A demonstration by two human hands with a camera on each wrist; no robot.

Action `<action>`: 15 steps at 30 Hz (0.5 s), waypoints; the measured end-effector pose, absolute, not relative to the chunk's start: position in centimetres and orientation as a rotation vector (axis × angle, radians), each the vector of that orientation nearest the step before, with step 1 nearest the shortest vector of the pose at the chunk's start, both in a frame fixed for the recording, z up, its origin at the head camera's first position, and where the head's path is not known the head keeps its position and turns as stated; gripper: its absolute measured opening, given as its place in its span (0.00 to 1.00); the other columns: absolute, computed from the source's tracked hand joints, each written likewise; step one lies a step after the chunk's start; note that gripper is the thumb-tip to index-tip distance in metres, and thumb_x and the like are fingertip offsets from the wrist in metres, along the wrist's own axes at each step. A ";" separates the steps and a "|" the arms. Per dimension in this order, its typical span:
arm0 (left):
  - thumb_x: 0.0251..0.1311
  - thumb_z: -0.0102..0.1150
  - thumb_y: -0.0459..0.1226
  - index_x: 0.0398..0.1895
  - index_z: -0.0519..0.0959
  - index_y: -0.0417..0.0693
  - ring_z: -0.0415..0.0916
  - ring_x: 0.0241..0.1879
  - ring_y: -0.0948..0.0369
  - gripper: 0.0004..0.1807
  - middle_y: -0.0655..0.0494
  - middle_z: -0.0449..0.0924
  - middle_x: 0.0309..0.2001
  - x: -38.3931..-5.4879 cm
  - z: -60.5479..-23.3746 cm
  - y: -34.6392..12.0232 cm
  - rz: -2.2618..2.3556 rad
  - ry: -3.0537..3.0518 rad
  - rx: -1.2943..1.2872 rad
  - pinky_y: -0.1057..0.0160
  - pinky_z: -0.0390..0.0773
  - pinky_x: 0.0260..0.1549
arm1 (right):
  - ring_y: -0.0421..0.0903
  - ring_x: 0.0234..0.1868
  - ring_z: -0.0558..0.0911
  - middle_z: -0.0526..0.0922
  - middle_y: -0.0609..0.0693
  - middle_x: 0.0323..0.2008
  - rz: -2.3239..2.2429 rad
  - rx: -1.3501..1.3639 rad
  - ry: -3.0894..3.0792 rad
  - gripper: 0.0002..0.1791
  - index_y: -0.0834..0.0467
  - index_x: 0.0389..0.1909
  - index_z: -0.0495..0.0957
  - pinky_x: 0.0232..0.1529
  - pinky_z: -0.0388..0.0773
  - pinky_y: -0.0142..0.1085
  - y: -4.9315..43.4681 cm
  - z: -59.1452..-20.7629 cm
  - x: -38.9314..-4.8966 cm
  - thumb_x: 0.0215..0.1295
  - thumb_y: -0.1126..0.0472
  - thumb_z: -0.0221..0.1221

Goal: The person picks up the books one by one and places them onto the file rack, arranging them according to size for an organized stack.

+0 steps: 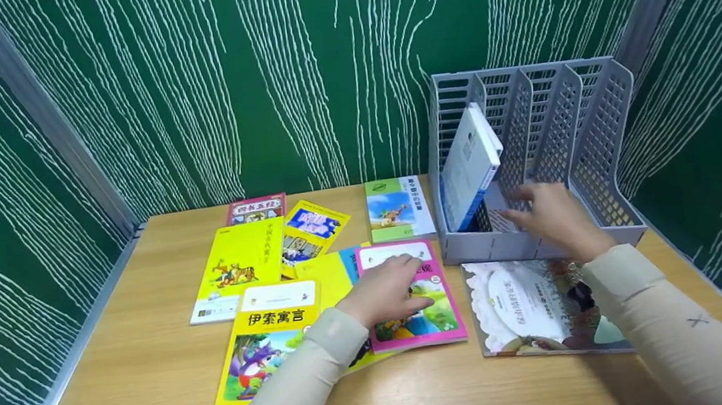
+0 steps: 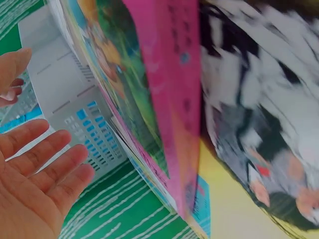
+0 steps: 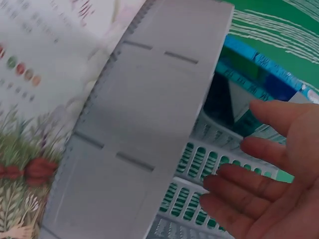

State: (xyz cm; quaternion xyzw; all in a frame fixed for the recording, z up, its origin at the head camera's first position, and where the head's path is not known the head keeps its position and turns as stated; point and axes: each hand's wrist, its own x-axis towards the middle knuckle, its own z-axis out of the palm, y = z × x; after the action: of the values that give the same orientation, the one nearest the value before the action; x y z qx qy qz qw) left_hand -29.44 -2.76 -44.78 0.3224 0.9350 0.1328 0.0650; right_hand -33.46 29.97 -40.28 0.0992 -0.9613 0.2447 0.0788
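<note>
My left hand (image 1: 387, 293) is over a pink-bordered book (image 1: 446, 321), its fingers fairly straight and holding nothing. In the left wrist view its palm faces the camera beside the grey file rack. My right hand (image 1: 557, 217) is at the front of that rack (image 1: 507, 247), fingers loosely bent and empty. Just left of it, white-and-blue books (image 1: 464, 165) stand tilted at the rack's left end. From the right wrist view, the fingertips (image 3: 259, 107) appear apart from the blue book spines (image 3: 249, 74).
Below the rack lies a picture book (image 1: 513, 307), partly under my right forearm. Yellow books (image 1: 275, 342) overlap on the left, with another yellow book (image 1: 233, 263) behind. A green-and-blue book (image 1: 395, 209) lies near the back edge. Green patterned walls enclose the table.
</note>
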 end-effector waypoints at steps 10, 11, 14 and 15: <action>0.72 0.67 0.58 0.80 0.71 0.52 0.74 0.75 0.57 0.39 0.55 0.76 0.76 -28.4 -44.8 -0.4 0.299 2.824 1.045 0.56 0.76 0.75 | 0.71 0.52 0.87 0.87 0.74 0.55 0.595 0.300 -3.020 0.29 0.72 0.60 0.82 0.52 0.86 0.65 31.8 -41.4 -33.5 0.76 0.49 0.66; 0.72 0.67 0.57 0.79 0.72 0.52 0.76 0.74 0.58 0.38 0.56 0.78 0.74 -28.3 -44.9 -0.1 0.293 2.826 1.064 0.57 0.77 0.74 | 0.71 0.52 0.87 0.87 0.74 0.55 0.592 0.301 -3.032 0.30 0.72 0.60 0.83 0.53 0.86 0.65 31.9 -41.5 -33.6 0.76 0.48 0.65; 0.73 0.67 0.57 0.77 0.74 0.52 0.78 0.71 0.60 0.36 0.57 0.80 0.72 -28.0 -45.0 0.7 0.279 2.826 1.113 0.60 0.78 0.73 | 0.70 0.51 0.88 0.88 0.72 0.53 0.595 0.306 -3.064 0.31 0.71 0.60 0.84 0.52 0.86 0.64 32.1 -41.7 -33.6 0.77 0.45 0.64; 0.72 0.68 0.56 0.76 0.75 0.52 0.79 0.71 0.60 0.35 0.57 0.80 0.71 -27.9 -45.1 1.0 0.273 2.826 1.128 0.60 0.78 0.72 | 0.69 0.49 0.89 0.89 0.71 0.52 0.597 0.315 -3.069 0.31 0.71 0.59 0.84 0.51 0.87 0.63 32.2 -41.8 -33.6 0.77 0.45 0.64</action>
State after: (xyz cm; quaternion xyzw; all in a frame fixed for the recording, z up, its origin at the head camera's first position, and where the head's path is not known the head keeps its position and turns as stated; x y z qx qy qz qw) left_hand -27.90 0.95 -45.07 0.3690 0.9241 0.0894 0.0433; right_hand -33.61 32.20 -41.80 0.1004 -0.9766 0.1900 -0.0007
